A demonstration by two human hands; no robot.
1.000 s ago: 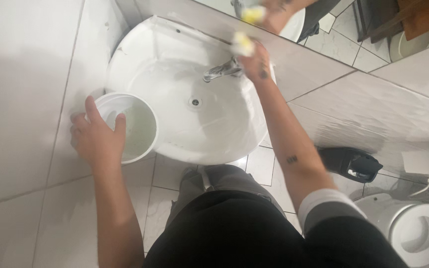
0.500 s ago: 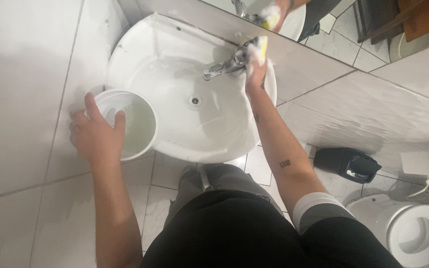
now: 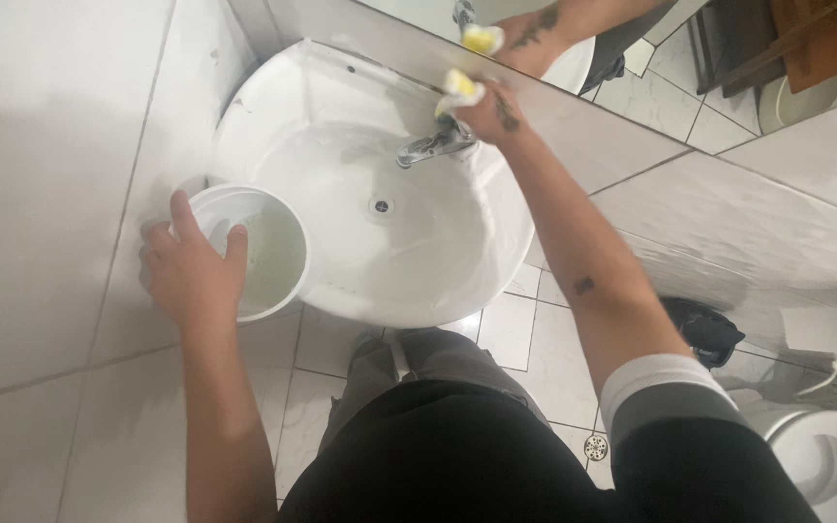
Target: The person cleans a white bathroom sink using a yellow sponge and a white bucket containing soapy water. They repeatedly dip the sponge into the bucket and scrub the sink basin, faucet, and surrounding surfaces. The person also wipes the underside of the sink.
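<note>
My left hand (image 3: 186, 273) grips the rim of a white plastic bucket (image 3: 268, 254) with some water in it, held against the left edge of a white wash basin (image 3: 409, 242). My right hand (image 3: 488, 108) is closed on a yellow sponge (image 3: 459, 84) and presses it at the back of the basin, just above the chrome tap (image 3: 430, 147). The mirror (image 3: 632, 39) on the wall reflects the hand and sponge.
White tiled walls stand to the left and right of the basin. A white toilet (image 3: 825, 455) is at the lower right, with a dark object (image 3: 704, 329) on the floor near it. A floor drain (image 3: 595, 446) shows between my legs and the toilet.
My right hand with the sponge moved from the mirror edge down to the tap and back up behind it. The left hand and bucket stayed put.
</note>
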